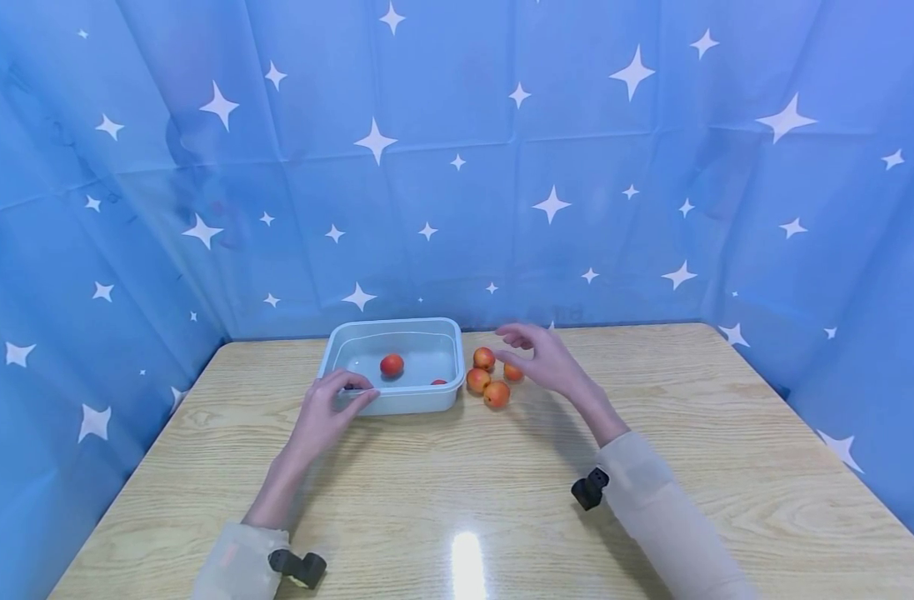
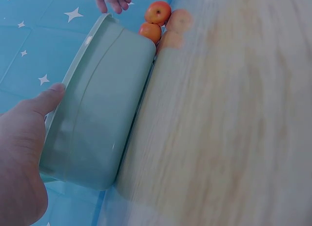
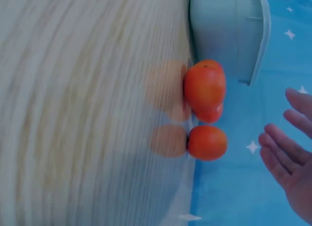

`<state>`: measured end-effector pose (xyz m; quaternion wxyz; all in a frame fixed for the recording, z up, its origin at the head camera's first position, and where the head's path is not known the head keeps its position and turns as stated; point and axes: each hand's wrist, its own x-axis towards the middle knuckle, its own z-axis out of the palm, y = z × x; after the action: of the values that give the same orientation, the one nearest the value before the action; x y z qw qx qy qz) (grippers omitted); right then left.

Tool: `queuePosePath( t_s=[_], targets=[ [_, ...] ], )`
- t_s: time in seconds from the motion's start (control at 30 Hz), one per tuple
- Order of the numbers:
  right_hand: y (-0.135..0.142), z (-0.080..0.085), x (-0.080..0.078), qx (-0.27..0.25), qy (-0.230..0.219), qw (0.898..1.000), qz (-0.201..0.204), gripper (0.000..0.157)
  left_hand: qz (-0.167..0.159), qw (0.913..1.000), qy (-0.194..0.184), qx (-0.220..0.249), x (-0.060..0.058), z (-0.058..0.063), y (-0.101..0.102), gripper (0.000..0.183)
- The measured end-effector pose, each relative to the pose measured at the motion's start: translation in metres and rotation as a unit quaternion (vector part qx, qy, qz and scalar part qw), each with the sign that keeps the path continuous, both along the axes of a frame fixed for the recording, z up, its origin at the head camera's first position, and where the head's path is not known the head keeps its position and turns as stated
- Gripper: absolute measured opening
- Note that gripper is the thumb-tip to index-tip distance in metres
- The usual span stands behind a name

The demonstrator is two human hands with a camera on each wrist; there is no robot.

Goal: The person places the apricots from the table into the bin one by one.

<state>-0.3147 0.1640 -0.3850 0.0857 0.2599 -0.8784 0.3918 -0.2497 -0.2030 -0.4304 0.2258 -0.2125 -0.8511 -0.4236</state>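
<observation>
A light blue-grey plastic basin point(image 1: 397, 403) sits toward the back of the table. My left hand point(image 1: 332, 412) grips its near rim at the left corner, the thumb point(image 2: 52, 95) lying along the outside in the left wrist view. Inside the basin lies one red apple-like fruit point(image 1: 392, 365), and the top of another red fruit point(image 1: 438, 382) shows behind the near wall. Several red-orange fruits of that kind point(image 1: 497, 394) lie close together at the basin's right side. Above them my right hand point(image 1: 542, 358) hovers with fingers loosely bent and spread from the thumb, holding nothing.
The wooden table point(image 1: 457, 475) is glossy and mirrors the fruits in both wrist views. A blue curtain point(image 1: 457, 192) with white stars hangs just behind its back edge and along both sides. Small black cameras point(image 1: 297, 568) sit on both wrists.
</observation>
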Motion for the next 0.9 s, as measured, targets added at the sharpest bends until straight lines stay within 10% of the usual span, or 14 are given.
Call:
queuePosePath(
  t_s=[0.9],
  targets=[
    [0.013,-0.020,-0.020,0.100,-0.016,0.995,0.006,0.040,0.003,1.0000,-0.008,0.005,0.001,0.000,0.000,0.015]
  ],
)
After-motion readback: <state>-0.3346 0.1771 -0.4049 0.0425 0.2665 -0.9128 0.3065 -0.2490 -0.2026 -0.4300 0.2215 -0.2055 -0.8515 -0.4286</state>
